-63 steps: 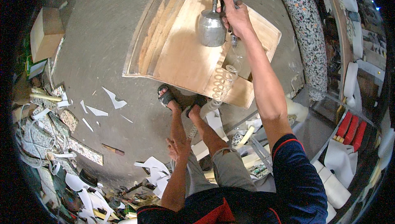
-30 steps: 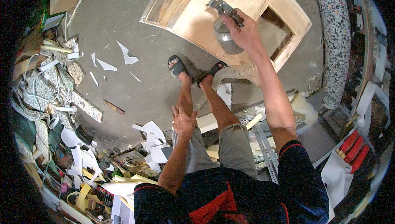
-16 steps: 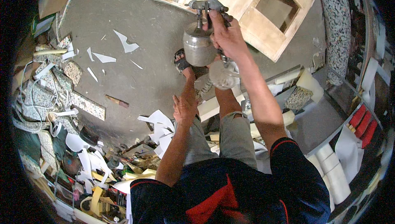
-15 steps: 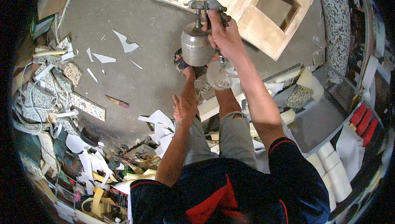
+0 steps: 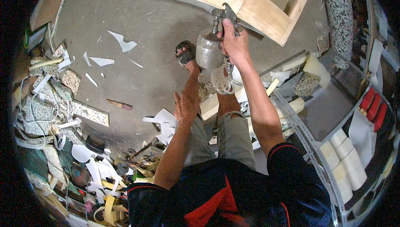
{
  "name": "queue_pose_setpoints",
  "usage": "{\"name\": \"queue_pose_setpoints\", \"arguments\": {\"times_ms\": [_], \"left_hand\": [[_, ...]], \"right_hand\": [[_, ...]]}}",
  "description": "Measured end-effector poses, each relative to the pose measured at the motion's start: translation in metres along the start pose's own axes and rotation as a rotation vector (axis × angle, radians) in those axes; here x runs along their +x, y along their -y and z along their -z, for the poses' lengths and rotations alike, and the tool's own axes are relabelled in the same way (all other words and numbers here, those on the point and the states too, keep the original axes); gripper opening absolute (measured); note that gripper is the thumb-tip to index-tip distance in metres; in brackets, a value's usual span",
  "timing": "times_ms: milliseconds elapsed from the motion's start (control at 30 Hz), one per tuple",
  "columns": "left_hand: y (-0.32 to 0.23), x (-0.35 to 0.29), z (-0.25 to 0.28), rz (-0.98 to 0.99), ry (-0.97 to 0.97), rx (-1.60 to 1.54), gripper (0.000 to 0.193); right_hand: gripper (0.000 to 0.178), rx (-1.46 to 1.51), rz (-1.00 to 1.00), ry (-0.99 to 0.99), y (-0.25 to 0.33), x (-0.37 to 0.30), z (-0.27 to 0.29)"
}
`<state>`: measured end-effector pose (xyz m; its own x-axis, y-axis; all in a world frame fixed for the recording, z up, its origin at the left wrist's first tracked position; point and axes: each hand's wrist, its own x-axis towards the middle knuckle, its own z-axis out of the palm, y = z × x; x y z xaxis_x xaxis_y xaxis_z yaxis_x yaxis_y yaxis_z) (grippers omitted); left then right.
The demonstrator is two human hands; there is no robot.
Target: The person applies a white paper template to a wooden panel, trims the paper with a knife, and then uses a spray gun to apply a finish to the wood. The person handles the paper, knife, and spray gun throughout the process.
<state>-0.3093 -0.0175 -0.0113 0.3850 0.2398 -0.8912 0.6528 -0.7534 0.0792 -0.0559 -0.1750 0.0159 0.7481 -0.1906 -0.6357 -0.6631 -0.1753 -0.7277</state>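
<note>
right hand is gripping a metal spray gun by the handle, cup hanging left of the fist, coiled clear hose trailing just below. left hand is hanging open and empty over the left thigh. a pale wooden frame is lying on the grey floor beyond the gun. white paper scraps are lying scattered at left.

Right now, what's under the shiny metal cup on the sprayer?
Under the spray gun's metal cup you can see a sandalled foot and grey concrete floor. The right hand holds the gun; a coiled hose hangs below. The cup covers whatever lies straight beneath it.
</note>
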Motion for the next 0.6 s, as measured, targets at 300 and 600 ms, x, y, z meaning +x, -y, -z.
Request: {"name": "queue_pose_setpoints", "arguments": {"times_ms": [300,600], "left_hand": [[0.009,0.016,-0.004,-0.047,0.086,0.0,0.091],[0.009,0.026,-0.019,-0.117,0.027,0.095,0.086]], "right_hand": [[0.035,-0.274,0.234,-0.24,-0.008,-0.022,0.031],[0.034,-0.538,0.448,0.087,0.045,0.006,0.069]]}}
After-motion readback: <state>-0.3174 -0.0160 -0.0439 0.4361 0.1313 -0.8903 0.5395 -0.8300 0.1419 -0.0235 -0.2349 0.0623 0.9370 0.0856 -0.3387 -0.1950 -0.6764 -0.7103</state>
